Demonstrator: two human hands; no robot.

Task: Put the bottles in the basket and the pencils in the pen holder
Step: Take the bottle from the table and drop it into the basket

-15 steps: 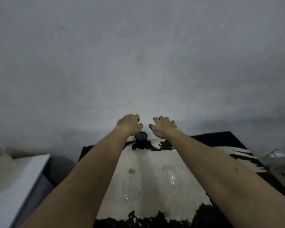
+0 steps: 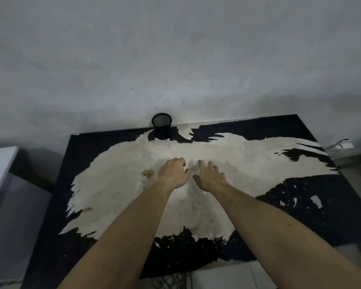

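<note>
From the head view we look down on our two bare forearms reaching over a dark surface (image 2: 331, 215) whose top layer has worn away into a large pale patch.

Our left hand (image 2: 173, 174) hangs palm down over the middle of that patch, fingers curled loosely, its grip released and closed on nothing. Just to its left, partly hidden by the wrist, lies a clear bottle (image 2: 143, 181) on its side with a yellowish cap (image 2: 146, 173) pointing away from us; it is so transparent that its outline is faint. We can read no label or writing on it.

Our right hand (image 2: 209, 177) is just beside the left, the two close but apart, also palm down with fingers spread, its grip likewise slack and empty. Between the two hands, beyond the fingertips, there is a faint glassy glint on the surface; we cannot tell what it is.

Well beyond both hands, at the far edge of the surface against the grey wall (image 2: 175, 59), stands a black mesh pen holder (image 2: 162, 127), upright, and we see nothing sticking out above its rim.

At the bottom edge, below and between our forearms, a bit of dark wire mesh (image 2: 171, 280) shows under the near edge of the surface. No brand or lettering is legible anywhere.
</note>
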